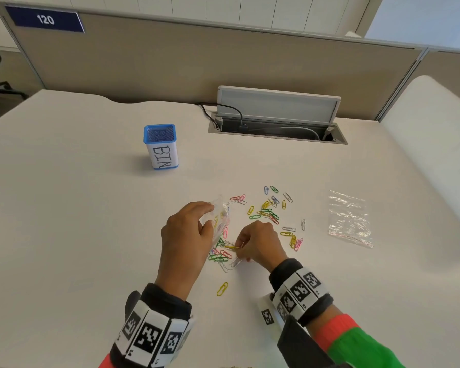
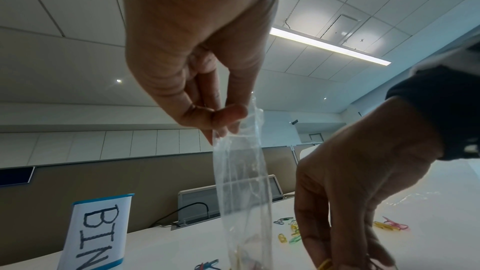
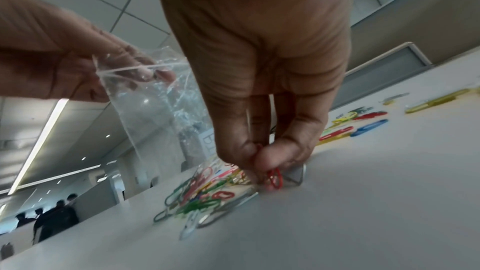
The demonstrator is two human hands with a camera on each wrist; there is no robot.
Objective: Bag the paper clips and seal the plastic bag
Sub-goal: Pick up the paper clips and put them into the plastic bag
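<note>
While left hand (image 1: 186, 229) pinches one plastic bag (image 1: 219, 221), right hand (image 1: 258, 243) pinches paper clips (image 3: 274, 178), second bag (image 1: 349, 219) aside

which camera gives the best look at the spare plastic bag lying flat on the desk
The head view: the spare plastic bag lies whole, right of the clips. The left wrist view catches only a glint of it; the right wrist view misses it.

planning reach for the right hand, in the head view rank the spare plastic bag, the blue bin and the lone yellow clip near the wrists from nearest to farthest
From the right hand:
1. Lone yellow paper clip, just toward the person, to its left.
2. Spare plastic bag, flat on the table off to its right.
3. Blue bin, standing farther back on the left, past the left hand.
</note>
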